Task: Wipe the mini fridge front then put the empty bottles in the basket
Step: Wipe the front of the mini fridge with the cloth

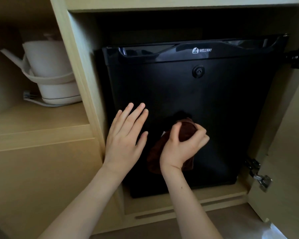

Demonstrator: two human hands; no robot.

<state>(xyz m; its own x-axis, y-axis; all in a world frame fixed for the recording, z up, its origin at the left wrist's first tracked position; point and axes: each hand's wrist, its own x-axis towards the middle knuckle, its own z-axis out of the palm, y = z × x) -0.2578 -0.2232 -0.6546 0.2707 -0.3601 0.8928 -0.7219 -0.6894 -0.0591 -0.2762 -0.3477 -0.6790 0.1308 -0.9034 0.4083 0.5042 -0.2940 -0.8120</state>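
A black mini fridge [214,104] with a white logo and a round keyhole stands inside a light wooden cabinet, its door closed. My right hand [181,145] grips a bunched dark brown cloth [186,130] pressed against the lower middle of the fridge door. Part of the cloth hangs down below my wrist. My left hand [126,135] lies flat with fingers spread on the lower left of the door, holding nothing. No bottles or basket are in view.
The cabinet door [286,152] stands open at the right, with metal hinges [261,178] on its edge. In the shelf compartment to the left sits a white electric kettle [50,71] on its base, its cord beside it. A wooden post [79,75] separates the two compartments.
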